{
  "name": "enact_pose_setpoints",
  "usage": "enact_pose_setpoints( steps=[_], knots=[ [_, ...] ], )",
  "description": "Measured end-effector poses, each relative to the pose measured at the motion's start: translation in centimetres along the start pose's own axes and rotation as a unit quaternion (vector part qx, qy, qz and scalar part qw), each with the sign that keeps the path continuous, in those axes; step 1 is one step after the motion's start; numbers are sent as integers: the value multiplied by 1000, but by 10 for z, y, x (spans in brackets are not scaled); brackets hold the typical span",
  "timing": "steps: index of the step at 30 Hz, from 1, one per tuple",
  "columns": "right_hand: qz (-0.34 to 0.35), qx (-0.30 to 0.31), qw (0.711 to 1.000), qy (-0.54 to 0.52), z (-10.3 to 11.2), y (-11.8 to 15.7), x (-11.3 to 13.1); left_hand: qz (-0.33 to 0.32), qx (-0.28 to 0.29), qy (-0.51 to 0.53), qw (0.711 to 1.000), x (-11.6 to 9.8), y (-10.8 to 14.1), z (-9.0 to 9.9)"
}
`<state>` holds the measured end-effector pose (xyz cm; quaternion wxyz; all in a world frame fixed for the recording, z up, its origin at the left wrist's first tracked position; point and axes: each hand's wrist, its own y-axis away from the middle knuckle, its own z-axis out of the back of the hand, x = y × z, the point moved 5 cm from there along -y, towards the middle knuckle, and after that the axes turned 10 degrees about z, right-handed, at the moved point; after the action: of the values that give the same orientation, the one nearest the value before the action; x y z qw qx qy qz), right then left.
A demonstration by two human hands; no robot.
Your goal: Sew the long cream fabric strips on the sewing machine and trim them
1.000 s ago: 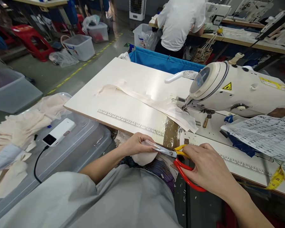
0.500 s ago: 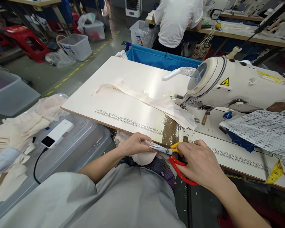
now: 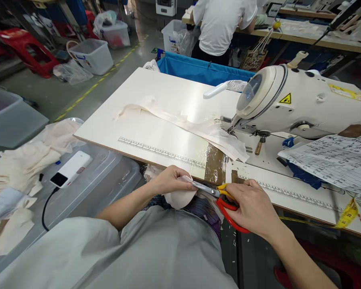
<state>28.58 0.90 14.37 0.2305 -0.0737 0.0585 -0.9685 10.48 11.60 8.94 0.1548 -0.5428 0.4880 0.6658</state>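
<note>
My left hand (image 3: 176, 179) pinches a pale pink piece of fabric (image 3: 180, 198) just off the front edge of the sewing table (image 3: 168, 132). In my right hand (image 3: 249, 204) are scissors (image 3: 215, 192) with red and yellow handles. Their blades point left and reach the fabric at my left fingertips; they look nearly closed. A long pale strip of cloth (image 3: 180, 125) lies across the tabletop, its right end beside the needle area of the sewing machine (image 3: 267, 96).
A clear plastic bin lid (image 3: 108, 172) at the left carries fabric pieces (image 3: 27, 160) and a white device (image 3: 71, 169) with a cable. Written sheets (image 3: 333, 160) and a yellow tape measure (image 3: 347, 214) are at the right. Beyond the blue cloth bin (image 3: 201, 70) sits a person (image 3: 222, 28).
The scissor blades look more closed, and their tips have drawn slightly right of my left fingers. The view has shifted a little. The cloth strip on the table stays put.
</note>
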Motion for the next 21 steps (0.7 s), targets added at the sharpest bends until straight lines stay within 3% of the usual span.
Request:
enact_pose_setpoints(
  steps=[11,21],
  knots=[
    [-9,25,999,18,3,-18,6,8,-4,-12,1000,-6,2,-6],
    [5,-11,1000,18,-8,-12,3,11,9,-1,1000,-8,2,-6]
  ],
)
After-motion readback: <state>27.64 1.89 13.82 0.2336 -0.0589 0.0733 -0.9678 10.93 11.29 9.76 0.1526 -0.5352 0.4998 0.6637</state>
